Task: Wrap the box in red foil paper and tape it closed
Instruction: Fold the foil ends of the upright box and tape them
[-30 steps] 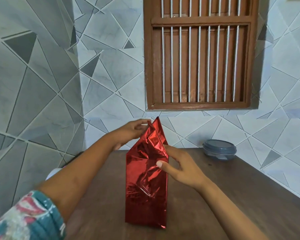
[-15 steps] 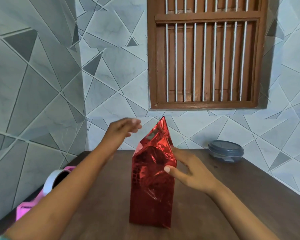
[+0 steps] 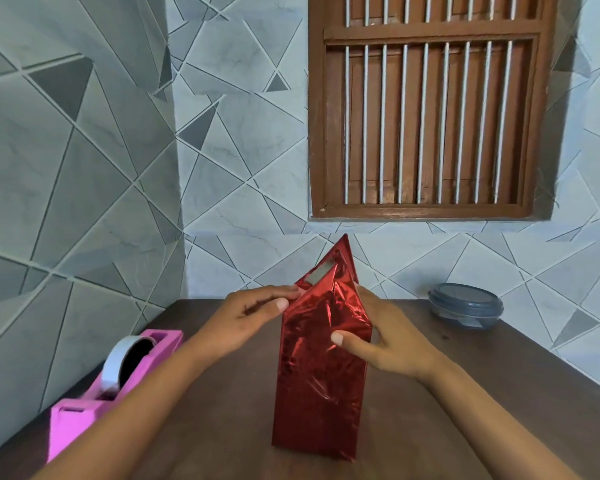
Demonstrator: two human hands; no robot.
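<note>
red foil box (image 3: pixel 321 375): stands upright on its end near the middle of the table, between your two hands, fully covered in shiny, creased red foil.
foil top (image 3: pixel 344 251): the loose foil above the box rises to a tall point. it is not folded flat, and a grey patch (image 3: pixel 321 273) shows in the gap between its front and back layers. you cannot tell if that patch is the box or the foil's underside.
left hand (image 3: pixel 246 320): reaches in from the left. your thumb and fingertips pinch the foil at the upper left corner of the box, where the pointed top begins.
right hand (image 3: pixel 392 341): holds the upper right side of the box, with your thumb pressed on the front face and your fingers curled round behind it.
tape dispenser (image 3: pixel 84 417): pink, at the left edge of the table, well apart from the box and beside your left forearm. it carries a roll of tape (image 3: pixel 116 365).
table (image 3: pixel 482 410): dark brown wood, set into a corner.
lidded container (image 3: pixel 465 304): round, grey-blue, shut, at the far right of the table against the wall.
walls (image 3: pixel 84 168): pale grey tiles with angular lines.
window (image 3: pixel 426 109): brown wooden shutters behind white bars, above the box.
</note>
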